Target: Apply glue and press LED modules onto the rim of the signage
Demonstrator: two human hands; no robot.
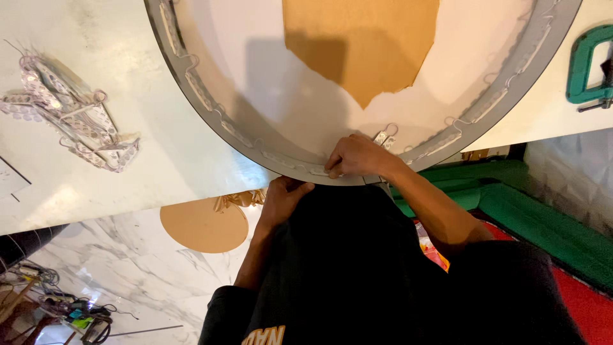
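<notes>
A large round sign shell (211, 121) with a grey metal rim lies on a white table, its edge overhanging toward me. A chain of small white light modules (199, 92) joined by thin wires runs along the inside of the rim. My right hand (357, 156) reaches over the near rim and presses a module (318, 170) against the inner wall, fingers pinched on it. My left hand (281, 197) is under the rim's outer edge, fingers bent against it from below. Brown backing (361, 45) shows where the white film is peeled.
A loose tangle of spare light modules (70, 115) lies on the white table (147, 166) at left. A green clamp (587, 67) sits at the far right. A brown paper disc (203, 225) lies on the marble floor, with tools and cables (70, 313) at lower left. Green and red mats (543, 230) are at right.
</notes>
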